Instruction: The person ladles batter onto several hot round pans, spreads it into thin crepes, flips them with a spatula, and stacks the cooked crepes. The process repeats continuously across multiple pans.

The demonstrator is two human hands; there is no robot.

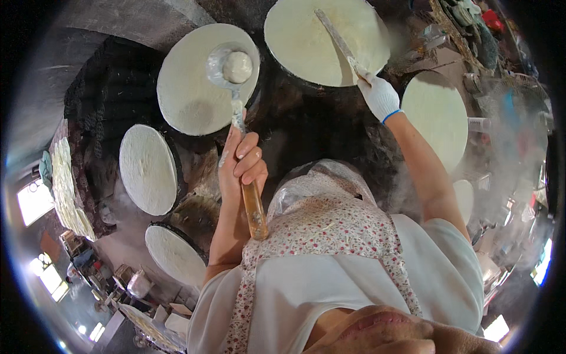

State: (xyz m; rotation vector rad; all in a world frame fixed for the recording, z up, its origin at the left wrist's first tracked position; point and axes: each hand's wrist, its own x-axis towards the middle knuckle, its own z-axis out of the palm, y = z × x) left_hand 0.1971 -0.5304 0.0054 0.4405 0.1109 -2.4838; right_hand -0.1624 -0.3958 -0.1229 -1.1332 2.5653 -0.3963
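My left hand point(242, 159) grips the wooden handle of a batter-smeared metal ladle point(218, 69), its round bowl raised over a white batter-covered round pan point(186, 100) at upper left. My right hand point(380, 97), in a white glove with a blue cuff, holds a long flat spreader point(339, 41) over the upper-middle pan point(295, 35) of pale batter. The spreader lies across that pan's surface; whether it touches the batter is hard to tell. Below my hands is my flowered apron point(324, 224).
More batter-covered pans stand around me, at left point(147, 171), lower left point(171, 253) and right point(436, 112). A stack of pale sheets point(71, 183) lies at far left. Steam hangs on the right, near cluttered shelving point(448, 35).
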